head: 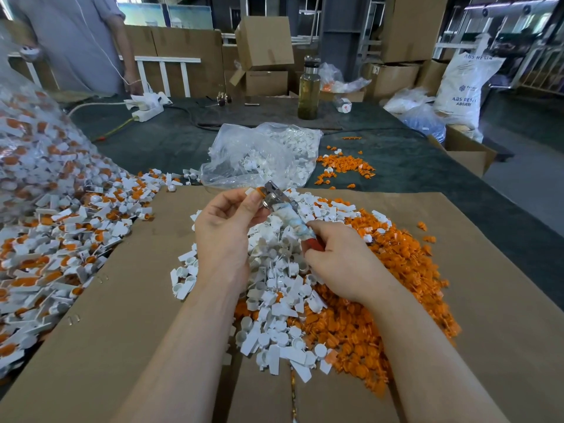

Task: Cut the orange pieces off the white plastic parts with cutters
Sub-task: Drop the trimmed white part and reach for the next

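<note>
Both forearms reach forward over the cardboard sheet (128, 315) on the worktop (171, 141). The right hand (338, 257) curls round the red handles of the cutters (287, 209) (their upper grip wrapped in grubby tape), steel head angled up and left. The left hand (225, 227) pinches one white plastic part (251, 191) with its orange piece (260, 190) touching the cutter head. Below lie one heap of white parts (274, 306), too many to count, and one of orange offcuts (396, 285); uncut pieces (55, 239) spill at left.
</note>
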